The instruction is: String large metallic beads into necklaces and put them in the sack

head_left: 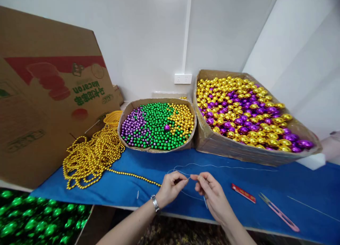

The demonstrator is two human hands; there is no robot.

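Observation:
My left hand (pixel 171 189), with a metal watch on its wrist, is closed in a pinch on a thin white thread (pixel 225 166). My right hand (pixel 211 193) is closed too, its fingertips almost meeting the left ones on the same thread. A short pale strip (pixel 205 202) sticks out below the right palm; what it is I cannot make out. Loops of the thread lie on the blue cloth (pixel 124 195) around both hands. A gold bead string (pixel 134 175) runs from a heap (pixel 91 154) to beside my left wrist.
Ahead stands a box of purple, green and gold beads (pixel 158 126). Larger gold and purple beads fill a box (pixel 225 144) at right. Nearby lie a red packet (pixel 243 193) and pink-handled tweezers (pixel 278 211). A tall carton (pixel 53 96) and green beads (pixel 39 216) are at left.

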